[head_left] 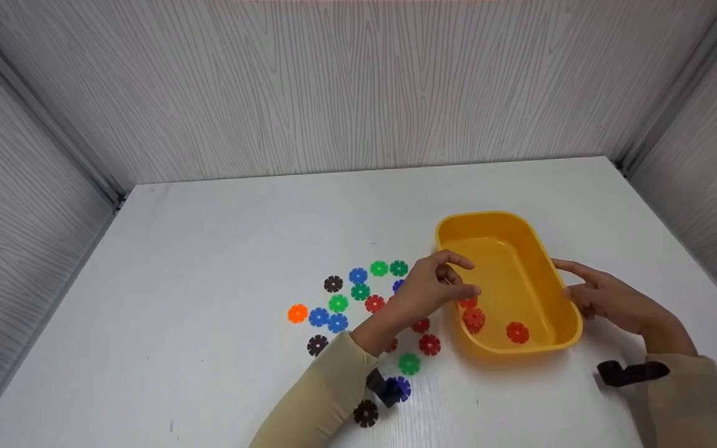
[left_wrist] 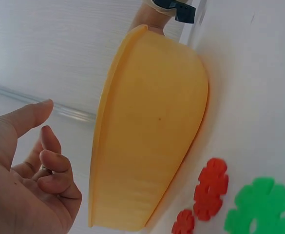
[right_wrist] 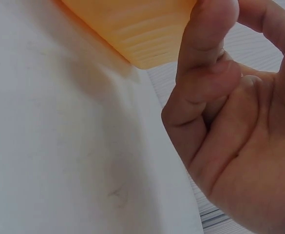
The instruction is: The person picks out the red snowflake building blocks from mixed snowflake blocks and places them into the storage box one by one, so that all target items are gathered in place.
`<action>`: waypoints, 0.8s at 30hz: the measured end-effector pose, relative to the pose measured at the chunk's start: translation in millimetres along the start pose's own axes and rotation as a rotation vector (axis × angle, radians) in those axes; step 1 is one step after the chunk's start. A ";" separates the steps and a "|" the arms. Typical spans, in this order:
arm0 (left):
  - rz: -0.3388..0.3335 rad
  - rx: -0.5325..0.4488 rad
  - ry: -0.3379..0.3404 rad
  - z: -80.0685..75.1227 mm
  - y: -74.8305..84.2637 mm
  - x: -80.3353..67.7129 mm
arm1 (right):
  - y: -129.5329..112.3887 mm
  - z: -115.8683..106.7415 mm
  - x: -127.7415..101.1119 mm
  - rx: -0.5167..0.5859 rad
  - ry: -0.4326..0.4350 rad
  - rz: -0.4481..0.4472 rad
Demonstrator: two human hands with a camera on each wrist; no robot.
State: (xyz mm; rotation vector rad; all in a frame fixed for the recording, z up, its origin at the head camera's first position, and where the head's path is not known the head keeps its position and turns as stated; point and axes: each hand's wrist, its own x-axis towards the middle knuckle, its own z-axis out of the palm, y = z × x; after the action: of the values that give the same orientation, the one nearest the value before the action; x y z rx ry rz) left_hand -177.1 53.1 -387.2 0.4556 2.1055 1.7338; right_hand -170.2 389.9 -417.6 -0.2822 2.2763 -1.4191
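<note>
A yellow plastic tub [head_left: 501, 345] stands on the table, with a few red flower-shaped discs [head_left: 517, 332] inside it. My left hand [head_left: 436, 283] hangs over the tub's left rim, thumb and index finger apart and nothing between them. In the left wrist view, the other fingers [left_wrist: 54, 170] of that hand are loosely bent beside the tub's outer wall [left_wrist: 147, 122]. At the opposite side, my right hand [head_left: 613, 302] touches the outside of the tub at its right rim. The right wrist view has its bent fingers [right_wrist: 196, 92] close against the tub wall [right_wrist: 147, 39].
Many flower-shaped discs lie left of the tub, among them an orange disc [head_left: 297, 313], a black disc [head_left: 333, 284], a green disc [head_left: 409, 363] and a red disc [head_left: 429, 344]. White wood-grain panels [head_left: 358, 87] enclose the white table [head_left: 209, 261] at the back and sides.
</note>
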 end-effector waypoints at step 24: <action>-0.071 0.406 0.024 -95.0 -31.4 -21.6 | -5.1 -0.3 -1.6 -0.027 0.019 0.038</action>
State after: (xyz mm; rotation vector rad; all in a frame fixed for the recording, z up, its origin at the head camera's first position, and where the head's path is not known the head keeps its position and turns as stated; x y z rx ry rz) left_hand -204.0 -44.7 -400.0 0.4638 2.4645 1.2758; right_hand -169.2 388.4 -412.5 -0.2336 2.3052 -1.3786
